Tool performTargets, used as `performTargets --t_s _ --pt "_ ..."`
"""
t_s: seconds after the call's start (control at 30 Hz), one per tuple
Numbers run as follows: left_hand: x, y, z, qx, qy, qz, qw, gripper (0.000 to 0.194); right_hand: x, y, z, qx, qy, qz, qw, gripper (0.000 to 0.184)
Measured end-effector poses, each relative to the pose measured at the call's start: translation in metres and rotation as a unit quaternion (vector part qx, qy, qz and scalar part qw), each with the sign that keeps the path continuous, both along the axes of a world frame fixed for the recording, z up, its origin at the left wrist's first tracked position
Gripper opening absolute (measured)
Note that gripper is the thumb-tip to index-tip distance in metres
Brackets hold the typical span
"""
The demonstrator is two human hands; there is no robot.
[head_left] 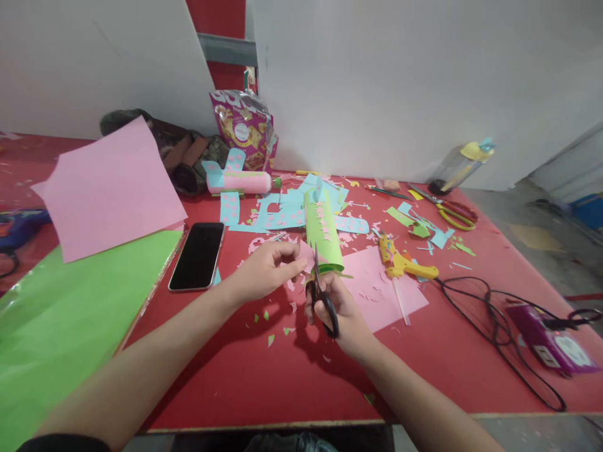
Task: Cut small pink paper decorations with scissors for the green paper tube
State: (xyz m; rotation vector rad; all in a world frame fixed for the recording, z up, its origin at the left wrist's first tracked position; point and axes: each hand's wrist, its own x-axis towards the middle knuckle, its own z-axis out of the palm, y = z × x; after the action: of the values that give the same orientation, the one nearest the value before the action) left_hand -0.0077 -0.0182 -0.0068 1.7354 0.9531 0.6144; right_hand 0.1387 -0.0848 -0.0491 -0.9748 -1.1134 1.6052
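My left hand [266, 271] is closed in a pinch on a small pink paper piece [307, 255] above the red table [264, 383]. My right hand [340, 309] grips black-handled scissors [323, 301], whose blades point up at the pink piece. Just behind stands a tilted green paper-covered roll [325, 233] with small pink cut-outs on it. Pink and green paper scraps lie scattered beneath both hands.
A black phone [198, 255] lies to the left, beside large pink [110, 188] and green [61, 314] sheets. A yellow glue gun [400, 260] with black cable [494, 320], a pink sheet [381, 289], blue cut-outs [282, 216], other scissors [455, 213], a bottle [459, 164] and a snack bag [242, 129] lie beyond.
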Motion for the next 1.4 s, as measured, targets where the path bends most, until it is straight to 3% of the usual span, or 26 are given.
performTargets --t_s 0.33,0.83,1.4 --pt "-0.011 0.004 0.009 0.002 0.005 -0.050 0.999 0.025 -0.001 -0.002 -0.001 -0.003 0.038 0.012 0.999 0.040" --pt "-0.036 0.019 0.021 -0.016 0.138 -0.168 0.976 0.020 0.001 -0.004 -0.004 -0.054 0.000 0.086 0.995 0.038" --pt "-0.035 0.022 0.011 -0.045 0.132 -0.206 0.969 0.024 0.003 -0.002 -0.005 -0.054 0.014 0.126 0.990 0.039"
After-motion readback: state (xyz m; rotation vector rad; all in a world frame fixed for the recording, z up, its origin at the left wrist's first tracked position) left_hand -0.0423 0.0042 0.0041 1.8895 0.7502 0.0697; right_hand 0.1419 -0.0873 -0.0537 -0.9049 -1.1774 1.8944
